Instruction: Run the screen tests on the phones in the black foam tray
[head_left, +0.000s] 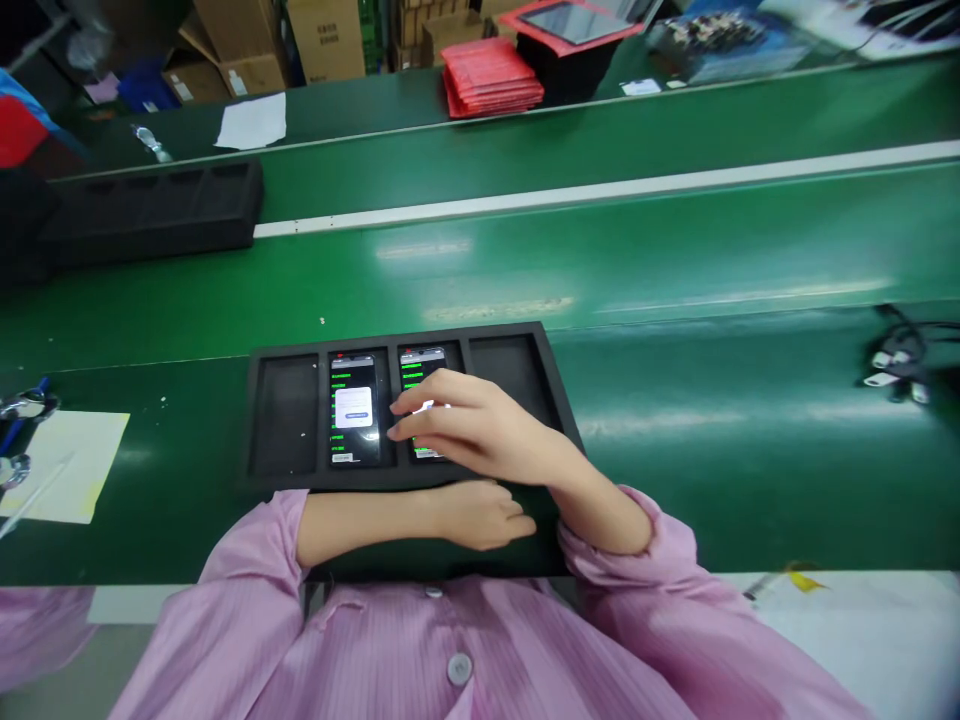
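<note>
A black foam tray (287, 415) with compartments lies on the green bench in front of me. One smartphone (352, 440) lies face up in a middle compartment, its screen lit with a white pop-up box and green text. To its right a second lit smartphone (424, 358) sits in its own compartment, partly covered by my hand. My right hand (480, 420) hovers over that second phone with fingers stretched apart and nothing in them. Along the tray's near edge rests my left hand (484, 515), fingers curled in; whatever they may hold is hidden.
Another black foam tray (157, 210) stands at the far left. Cables with plugs (900, 360) lie at the right. A yellowish paper sheet (67, 465) is on the left. Red padded envelopes (491, 75) are stacked across the conveyor, with cardboard boxes (326, 40) behind.
</note>
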